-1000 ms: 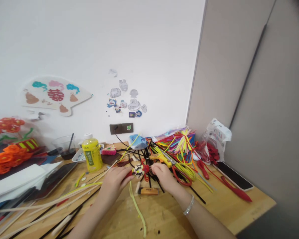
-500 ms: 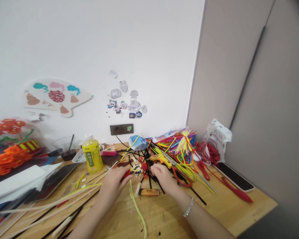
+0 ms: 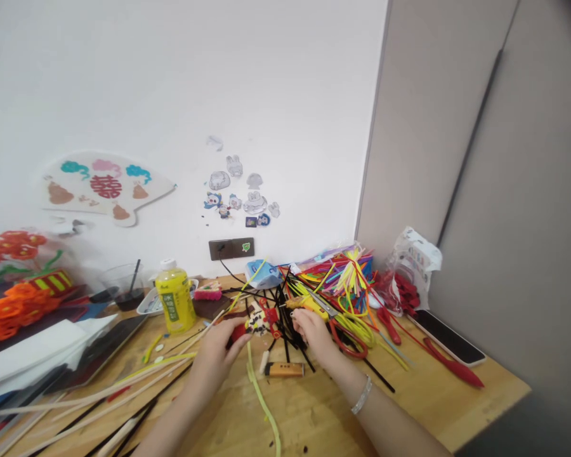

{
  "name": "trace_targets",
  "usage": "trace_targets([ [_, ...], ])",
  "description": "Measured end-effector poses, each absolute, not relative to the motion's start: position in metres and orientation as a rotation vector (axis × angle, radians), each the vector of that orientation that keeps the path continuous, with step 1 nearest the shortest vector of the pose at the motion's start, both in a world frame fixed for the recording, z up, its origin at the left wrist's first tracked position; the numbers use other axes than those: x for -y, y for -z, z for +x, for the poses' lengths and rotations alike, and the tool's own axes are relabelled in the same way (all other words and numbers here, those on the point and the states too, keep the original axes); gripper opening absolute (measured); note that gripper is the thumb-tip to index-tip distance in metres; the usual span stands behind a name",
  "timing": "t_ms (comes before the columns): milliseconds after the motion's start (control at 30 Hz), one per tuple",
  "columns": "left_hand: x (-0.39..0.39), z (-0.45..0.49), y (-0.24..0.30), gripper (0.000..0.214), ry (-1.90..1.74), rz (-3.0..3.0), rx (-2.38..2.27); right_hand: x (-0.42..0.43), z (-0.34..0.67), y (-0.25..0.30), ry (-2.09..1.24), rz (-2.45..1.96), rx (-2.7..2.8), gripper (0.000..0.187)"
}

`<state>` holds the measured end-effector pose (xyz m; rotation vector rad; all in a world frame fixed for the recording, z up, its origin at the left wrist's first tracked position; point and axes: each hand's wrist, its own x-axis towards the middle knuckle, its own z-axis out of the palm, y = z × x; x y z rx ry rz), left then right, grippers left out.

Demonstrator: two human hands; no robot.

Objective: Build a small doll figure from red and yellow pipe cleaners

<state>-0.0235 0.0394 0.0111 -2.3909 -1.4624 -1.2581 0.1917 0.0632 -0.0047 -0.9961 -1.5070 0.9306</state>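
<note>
My left hand (image 3: pixel 219 349) is closed around a small craft figure (image 3: pixel 261 320), red with a cream, black-spotted part, held above the table. To its right, my right hand (image 3: pixel 314 331) has its thumb and fingers pinched together. A tiny pale bit seems to show at its fingertips, too small to name. The hand is apart from the figure, just in front of a yellow glue gun (image 3: pixel 318 308). Scissors with red handles (image 3: pixel 351 348) lie beside this hand. Black pipe cleaners (image 3: pixel 282 295) spread behind the figure, and an orange lighter (image 3: pixel 285 369) lies below it.
A yellow drink bottle (image 3: pixel 176 298) stands left of centre. Bundles of coloured pipe cleaners (image 3: pixel 347 276) are piled by the wall. A phone (image 3: pixel 450 339) lies near the table's right edge. Long pale and black strips (image 3: pixel 99 397) cover the left front. Orange flowers (image 3: pixel 16 311) stand far left.
My right hand has drawn slightly right, away from the figure, fingers still pinched. My left hand has shifted a little left, and the figure it holds has turned slightly.
</note>
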Motion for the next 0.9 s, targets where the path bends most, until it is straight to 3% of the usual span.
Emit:
trace_targets([
  [200, -0.038, -0.013, -0.008, 0.018, 1.697, -2.407, 1.607, -0.068, 0.19, 0.005, -1.037, -0.923, 1.401, 0.04],
  [300, -0.034, -0.002, -0.006, 0.017, 1.882, -2.478, 1.636, -0.065, 0.191, 0.0, -0.994, -0.839, 1.408, 0.031],
  [567, -0.025, 0.015, -0.006, 0.017, 1.84, -2.639, 1.715, -0.051, 0.197, -0.017, -0.819, -0.731, 1.54, 0.013],
  [900, -0.025, 0.02, -0.003, 0.026, 2.034, -2.572, 1.82, -0.053, 0.2, -0.016, -0.737, -0.684, 1.609, 0.02],
])
